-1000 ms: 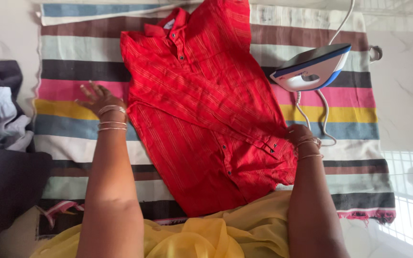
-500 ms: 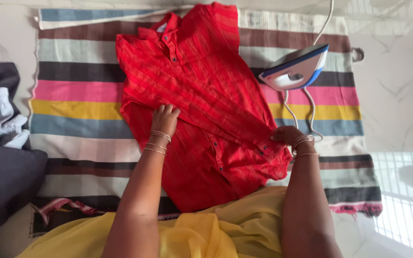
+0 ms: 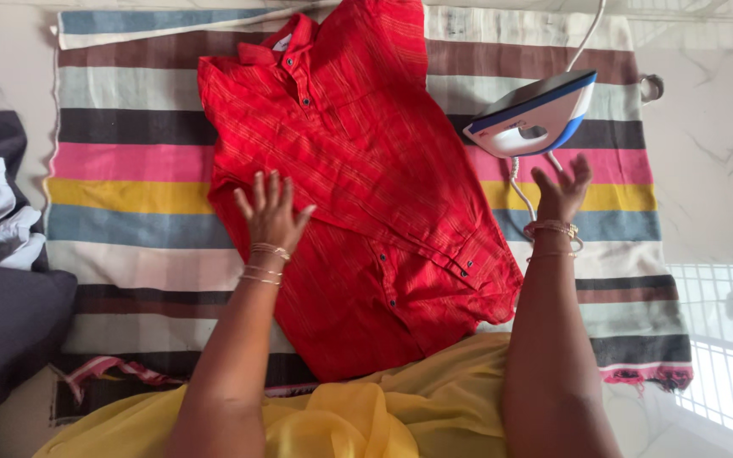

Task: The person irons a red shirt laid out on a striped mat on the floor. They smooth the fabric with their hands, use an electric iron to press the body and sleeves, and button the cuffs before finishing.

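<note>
— What does the shirt (image 3: pixel 358 170) look like?

— Red with fine pale stripes and dark buttons, spread flat on a striped blanket (image 3: pixel 129 178) on the floor, one sleeve folded across the front.

— What has changed?

— Half a second ago the right hand (image 3: pixel 560 193) pinched the cuff; now it is off, lifted with fingers wide and empty, just below the blue and white iron (image 3: pixel 536 114). The left hand (image 3: pixel 271 216), curled before, lies flat and spread on the shirt.

— Which way does it run?

— Collar at the far edge, hem near the yellow cloth (image 3: pixel 358 416), long axis tilted from upper left to lower right.
</note>
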